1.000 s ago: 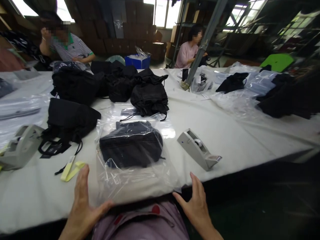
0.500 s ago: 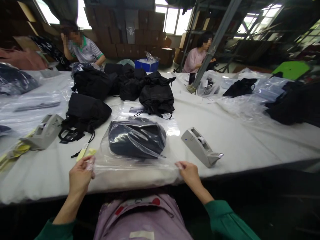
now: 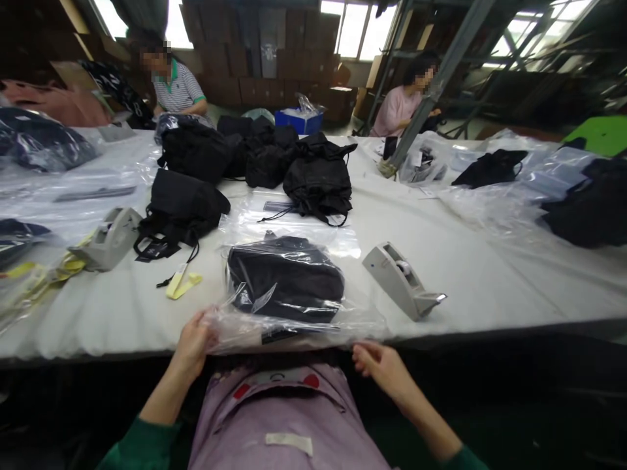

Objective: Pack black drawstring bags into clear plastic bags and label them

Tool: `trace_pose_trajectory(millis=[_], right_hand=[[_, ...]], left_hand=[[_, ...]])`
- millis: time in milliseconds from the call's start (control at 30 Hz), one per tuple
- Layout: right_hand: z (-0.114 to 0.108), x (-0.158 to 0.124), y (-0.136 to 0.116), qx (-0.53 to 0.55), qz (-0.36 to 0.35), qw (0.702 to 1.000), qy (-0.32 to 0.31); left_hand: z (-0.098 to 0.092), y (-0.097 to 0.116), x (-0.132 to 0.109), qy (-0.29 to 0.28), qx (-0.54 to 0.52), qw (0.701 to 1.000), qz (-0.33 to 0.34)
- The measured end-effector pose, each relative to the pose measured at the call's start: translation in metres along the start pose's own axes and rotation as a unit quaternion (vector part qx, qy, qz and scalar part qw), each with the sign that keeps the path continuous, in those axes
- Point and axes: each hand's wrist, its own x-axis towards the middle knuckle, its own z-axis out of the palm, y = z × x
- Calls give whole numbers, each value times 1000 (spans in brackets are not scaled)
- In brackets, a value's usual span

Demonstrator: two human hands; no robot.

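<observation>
A black bag [image 3: 287, 279] lies inside a clear plastic bag [image 3: 294, 326] at the near edge of the white table [image 3: 480, 281]. My left hand [image 3: 193, 343] is closed on the plastic bag's near left corner. My right hand [image 3: 379, 365] is closed at the near right corner, pinching the plastic edge just off the table's rim. The plastic's open end is bunched between my hands, above my purple apron [image 3: 287, 424].
A grey tape dispenser [image 3: 401, 281] sits right of the bagged item, another tape dispenser [image 3: 108, 238] at the left. Loose black bags [image 3: 255, 160] are piled behind. Yellow tags [image 3: 183, 284] lie nearby. Two people [image 3: 174, 81] sit at the far side; clear bags cover both table ends.
My hands went from hovering open to gripping the plastic bag's near corners, then drew its edge toward me and inward. The bagged black bag has slid closer to the table edge.
</observation>
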Motion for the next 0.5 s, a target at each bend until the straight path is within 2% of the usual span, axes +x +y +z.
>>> trace_pose_trajectory(millis=[67, 100, 167, 200, 233, 267, 333, 367, 400, 433, 467, 500], right_hand=[[31, -28, 35, 28, 35, 993, -112], [48, -36, 44, 62, 42, 989, -128], [83, -39, 49, 138, 69, 983, -99], [99, -35, 47, 168, 82, 979, -77], [115, -28, 42, 188, 93, 976, -63], [128, -20, 37, 200, 99, 973, -59], [151, -5, 26, 212, 99, 970, -60], [159, 2, 22, 218, 96, 970, -54], [166, 7, 19, 223, 91, 970, -42], [171, 10, 17, 227, 85, 970, -27], [174, 13, 16, 231, 79, 970, -11], [175, 14, 15, 235, 72, 969, 4]], left_hand=[[-11, -38, -23, 59, 11, 998, 4], [-16, -51, -36, 100, 32, 994, 31], [-23, -65, -67, 185, 117, 965, 144], [-25, -68, -83, 199, 171, 939, 222], [-25, -68, -97, 178, 220, 910, 302], [-23, -67, -110, 118, 258, 882, 376], [-16, -63, -125, -77, 296, 825, 476], [-10, -61, -127, -166, 310, 792, 499], [-4, -60, -126, -227, 327, 764, 508], [3, -59, -120, -261, 345, 747, 504], [10, -58, -112, -270, 363, 745, 489], [17, -57, -101, -266, 375, 761, 458]])
